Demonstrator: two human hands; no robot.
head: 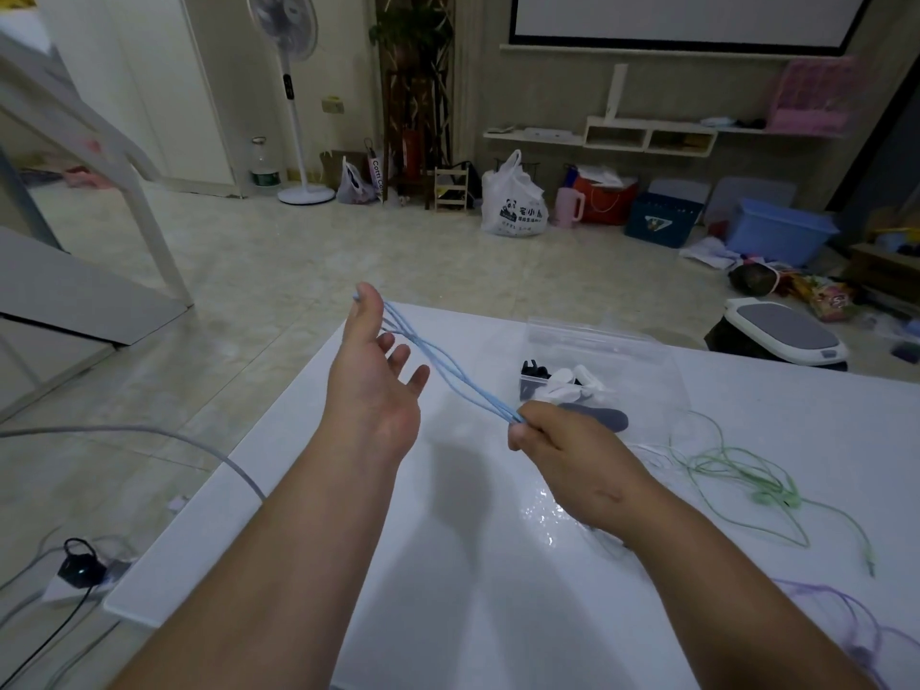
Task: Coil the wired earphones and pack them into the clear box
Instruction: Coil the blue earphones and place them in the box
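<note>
- The pale blue wired earphones (448, 371) are up in the air, several strands stretched between the two hands, not in the box yet.
- The left hand (373, 385) has the far end of the strands up by the thumb. It looks pinched against the forefinger, though the thumb hides the actual contact, so it might just be hooked there. The other three fingers are loose and splayed, holding nothing.
- The right hand (567, 455) is clenched, fingertips pinching the near end of the bundle tight.
- The clear plastic box (662, 371) sits just beyond the right fingertips on the glossy white table (448, 565), with some black and white bits already inside.
- What could go wrong, I reckon: the strands cross partway along, so pulling them taut may tighten a twist instead of making a neat loop.
- If the thumb grip slips, the whole lot springs apart.
- The mint green wired earphones (732, 465) and lilac wired earphones (841, 610) sprawl out past the right knuckles, so a dangling end could snag them.
</note>
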